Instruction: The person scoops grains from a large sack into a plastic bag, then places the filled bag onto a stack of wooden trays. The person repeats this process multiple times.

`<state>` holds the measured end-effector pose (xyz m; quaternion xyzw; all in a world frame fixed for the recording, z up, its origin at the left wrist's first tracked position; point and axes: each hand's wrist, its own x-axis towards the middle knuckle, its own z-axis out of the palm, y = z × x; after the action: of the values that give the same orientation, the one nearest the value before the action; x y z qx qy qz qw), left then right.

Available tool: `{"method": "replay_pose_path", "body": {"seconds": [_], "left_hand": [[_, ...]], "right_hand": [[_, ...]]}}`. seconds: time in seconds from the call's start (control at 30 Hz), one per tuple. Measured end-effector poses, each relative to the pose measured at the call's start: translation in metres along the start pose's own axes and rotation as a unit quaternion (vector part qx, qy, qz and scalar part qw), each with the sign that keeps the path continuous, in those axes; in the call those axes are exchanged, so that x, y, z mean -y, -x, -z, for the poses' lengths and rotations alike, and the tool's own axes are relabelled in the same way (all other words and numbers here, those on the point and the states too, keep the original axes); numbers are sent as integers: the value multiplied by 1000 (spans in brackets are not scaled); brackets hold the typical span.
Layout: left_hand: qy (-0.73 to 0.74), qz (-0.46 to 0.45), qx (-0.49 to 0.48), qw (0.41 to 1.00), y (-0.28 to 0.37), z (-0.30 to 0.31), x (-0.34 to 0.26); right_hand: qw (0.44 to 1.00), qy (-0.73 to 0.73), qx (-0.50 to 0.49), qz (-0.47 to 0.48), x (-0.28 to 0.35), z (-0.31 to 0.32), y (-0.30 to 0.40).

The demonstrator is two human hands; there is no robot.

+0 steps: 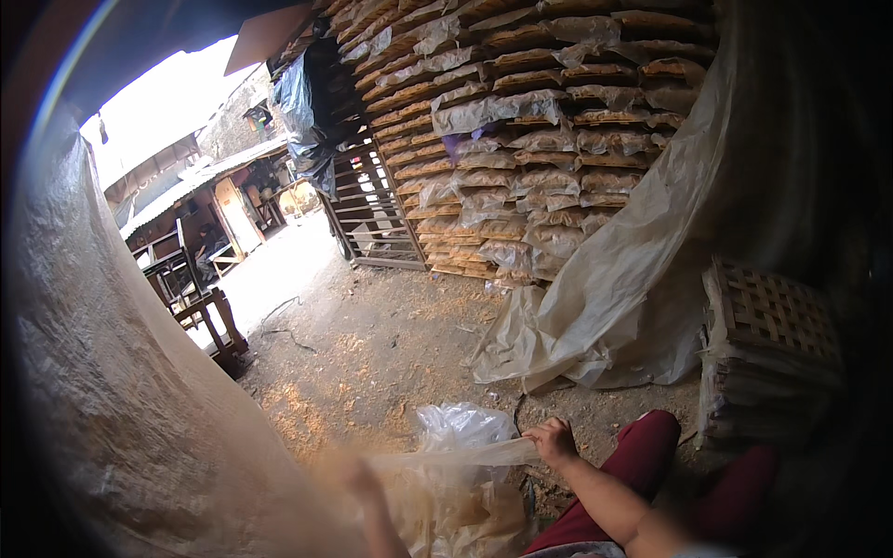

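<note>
Low in the head view, a thin translucent plastic sheet (453, 457) is stretched sideways between my two hands. My right hand (554, 443) pinches its right end, beside my knee. At the other end is my left hand (359, 478), blurred but closed at the sheet's edge; its single fingers cannot be made out. Beneath the stretched edge hang or lie more yellowish plastic folds (453, 513). Just beyond my hands, a crumpled clear plastic bundle (466, 424) rests on the ground.
A large plastic curtain (139, 363) hangs close on the left, another (628, 279) on the right. Stacked woven trays (774, 314) stand by my knee. Plastic-covered layers (516, 181) form a tall stack behind. A slatted wooden frame (377, 209) leans there. Crumbs litter the ground (363, 363).
</note>
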<state>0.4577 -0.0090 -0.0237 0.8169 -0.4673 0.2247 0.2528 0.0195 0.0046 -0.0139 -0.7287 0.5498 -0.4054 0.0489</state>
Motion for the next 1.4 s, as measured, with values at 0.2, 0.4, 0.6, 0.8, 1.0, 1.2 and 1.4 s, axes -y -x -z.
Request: {"method": "replay_pose_path", "body": {"seconds": [0.2, 0.4, 0.6, 0.8, 1.0, 1.2, 1.4], "left_hand": [[79, 47, -29, 995, 21, -5, 41], [70, 444, 10, 893, 31, -21, 87], [693, 454, 409, 382, 122, -20, -69], [677, 373, 529, 350, 147, -94, -89], [799, 335, 496, 57, 112, -20, -169], [854, 217, 459, 111, 53, 48, -173], [878, 185, 440, 37, 45, 96, -203]], "right_hand": [[997, -8, -74, 11, 22, 11, 6], [994, -53, -96, -19, 27, 14, 5], [986, -67, -3, 152, 20, 11, 24], [956, -37, 82, 280, 57, -16, 44], [959, 65, 7, 277, 22, 1, 50], [971, 51, -3, 234, 30, 9, 43], [967, 36, -6, 251, 44, 33, 45]]}}
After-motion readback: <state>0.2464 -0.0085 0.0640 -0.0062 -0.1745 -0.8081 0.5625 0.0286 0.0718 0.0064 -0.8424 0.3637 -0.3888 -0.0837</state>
